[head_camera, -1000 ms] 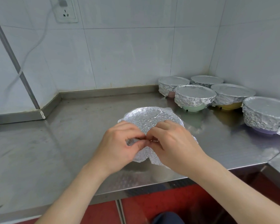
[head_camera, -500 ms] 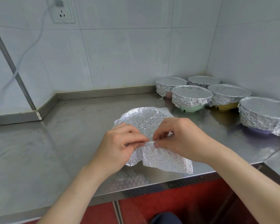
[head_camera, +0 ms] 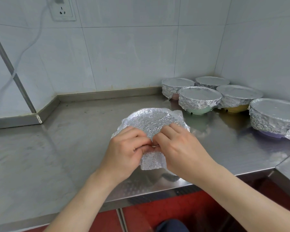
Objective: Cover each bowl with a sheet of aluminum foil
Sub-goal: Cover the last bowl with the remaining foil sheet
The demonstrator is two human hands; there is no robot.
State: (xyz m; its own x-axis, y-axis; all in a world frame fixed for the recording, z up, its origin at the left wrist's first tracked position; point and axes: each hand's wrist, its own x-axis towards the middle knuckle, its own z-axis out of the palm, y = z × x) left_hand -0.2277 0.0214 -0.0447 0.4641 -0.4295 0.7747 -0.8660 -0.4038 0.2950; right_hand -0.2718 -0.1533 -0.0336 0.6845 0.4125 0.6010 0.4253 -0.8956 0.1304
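Head view: left hand [head_camera: 126,150] and right hand [head_camera: 179,148] both pinch the crinkled foil sheet [head_camera: 151,122] over the desk [head_camera: 57,148]; five covered bowls [head_camera: 199,101] stand far right.

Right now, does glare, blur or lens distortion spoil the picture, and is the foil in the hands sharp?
Head view: the foil sheet, left hand and right hand are sharp; head view: the steel counter mirrors the covered bowls softly, without blinding glare; head view: the wide lens bends the wall tile lines.
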